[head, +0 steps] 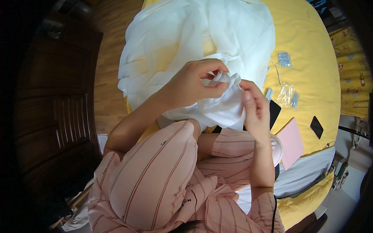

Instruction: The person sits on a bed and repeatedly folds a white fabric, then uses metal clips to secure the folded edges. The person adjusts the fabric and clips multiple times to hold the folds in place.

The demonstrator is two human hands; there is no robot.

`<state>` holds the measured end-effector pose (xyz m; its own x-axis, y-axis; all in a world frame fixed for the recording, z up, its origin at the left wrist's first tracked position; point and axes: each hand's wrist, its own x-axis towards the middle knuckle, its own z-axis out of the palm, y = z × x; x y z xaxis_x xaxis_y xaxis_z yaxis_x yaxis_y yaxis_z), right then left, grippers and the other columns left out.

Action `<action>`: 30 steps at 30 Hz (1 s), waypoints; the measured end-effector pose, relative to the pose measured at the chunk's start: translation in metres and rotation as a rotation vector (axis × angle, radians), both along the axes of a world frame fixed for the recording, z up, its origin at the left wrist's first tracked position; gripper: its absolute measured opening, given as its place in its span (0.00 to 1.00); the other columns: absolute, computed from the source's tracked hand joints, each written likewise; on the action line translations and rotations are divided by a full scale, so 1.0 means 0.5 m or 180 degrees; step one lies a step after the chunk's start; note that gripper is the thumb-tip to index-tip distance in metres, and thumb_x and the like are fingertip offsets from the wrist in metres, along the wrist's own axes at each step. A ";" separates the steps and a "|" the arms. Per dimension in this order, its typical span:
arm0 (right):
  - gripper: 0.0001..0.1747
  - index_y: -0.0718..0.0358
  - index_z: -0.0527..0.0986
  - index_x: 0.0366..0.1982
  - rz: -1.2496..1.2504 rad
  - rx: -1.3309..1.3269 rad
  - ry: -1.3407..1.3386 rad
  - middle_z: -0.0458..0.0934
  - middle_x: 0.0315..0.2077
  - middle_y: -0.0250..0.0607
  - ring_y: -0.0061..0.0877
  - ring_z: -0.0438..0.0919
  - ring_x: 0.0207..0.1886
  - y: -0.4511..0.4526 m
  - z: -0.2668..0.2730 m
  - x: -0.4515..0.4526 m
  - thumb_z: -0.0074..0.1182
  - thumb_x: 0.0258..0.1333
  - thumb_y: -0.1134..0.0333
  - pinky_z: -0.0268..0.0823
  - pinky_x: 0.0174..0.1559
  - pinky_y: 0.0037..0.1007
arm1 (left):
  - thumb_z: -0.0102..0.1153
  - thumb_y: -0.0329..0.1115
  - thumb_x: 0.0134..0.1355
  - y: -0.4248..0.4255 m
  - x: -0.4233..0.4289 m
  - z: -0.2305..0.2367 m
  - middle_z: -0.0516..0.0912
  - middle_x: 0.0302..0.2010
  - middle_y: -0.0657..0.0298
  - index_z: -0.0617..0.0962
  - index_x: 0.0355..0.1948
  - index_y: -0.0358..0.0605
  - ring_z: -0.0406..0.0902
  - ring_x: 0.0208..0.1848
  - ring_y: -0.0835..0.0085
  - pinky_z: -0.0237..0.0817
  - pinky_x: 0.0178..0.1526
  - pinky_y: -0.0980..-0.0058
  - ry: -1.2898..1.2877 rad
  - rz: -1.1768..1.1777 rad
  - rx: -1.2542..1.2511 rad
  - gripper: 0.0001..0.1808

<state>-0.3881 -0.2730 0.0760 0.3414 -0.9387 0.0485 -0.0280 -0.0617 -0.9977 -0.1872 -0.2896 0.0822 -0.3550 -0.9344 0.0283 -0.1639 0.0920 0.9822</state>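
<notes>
Sheer white fabric (pixel 186 35) is spread in loose folds over the yellow bed and up to my lap. My left hand (pixel 196 83) pinches a gathered part of its edge between thumb and fingers. Close by on the right, my right hand (pixel 258 109) grips the same edge between thumb and forefinger. Between the two hands the cloth is bunched into small pleats, and a denser band (pixel 224 113) hangs below them. Folds hide what lies under the fingertips.
On the yellow bedsheet (pixel 309 72) to the right lie a pack of metal pieces (pixel 284 59), an opened clear plastic bag (pixel 286 94), a smartphone (pixel 316 127) and a flat pink item (pixel 291 142). A dark flat object (pixel 274 113) sits beside my right hand. Dark wooden furniture (pixel 58 116) stands left.
</notes>
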 end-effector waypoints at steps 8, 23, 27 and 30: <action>0.07 0.66 0.73 0.39 0.0003 -0.0573 0.0451 0.76 0.27 0.34 0.15 0.74 0.30 0.000 -0.014 0.012 0.54 0.58 0.78 0.67 0.33 0.20 | 0.56 0.18 0.55 -0.007 0.029 -0.040 0.75 0.42 0.70 0.75 0.45 0.41 0.71 0.48 0.81 0.63 0.53 0.79 0.0949 -0.0936 0.0929 0.16; 0.09 0.68 0.75 0.39 -0.0269 -0.0383 0.0568 0.77 0.27 0.37 0.18 0.76 0.33 -0.005 -0.009 0.008 0.58 0.58 0.72 0.67 0.37 0.21 | 0.62 0.29 0.59 0.021 0.003 -0.028 0.81 0.43 0.67 0.75 0.52 0.39 0.75 0.46 0.83 0.67 0.50 0.81 0.0065 -0.0019 0.1074 0.19; 0.13 0.67 0.74 0.44 -0.0146 -0.1067 0.0861 0.77 0.38 0.41 0.26 0.74 0.42 -0.024 -0.019 -0.006 0.58 0.57 0.71 0.64 0.50 0.25 | 0.62 0.28 0.59 0.023 0.004 -0.030 0.81 0.39 0.68 0.77 0.47 0.38 0.75 0.43 0.85 0.68 0.46 0.81 0.0555 -0.0308 0.1252 0.15; 0.10 0.67 0.72 0.43 0.0430 -0.0082 0.0654 0.76 0.35 0.34 0.18 0.72 0.41 -0.026 -0.025 -0.015 0.55 0.61 0.71 0.64 0.46 0.20 | 0.65 0.33 0.58 0.020 0.005 -0.031 0.82 0.36 0.67 0.78 0.42 0.37 0.75 0.39 0.83 0.67 0.43 0.80 -0.0011 -0.0249 0.0942 0.14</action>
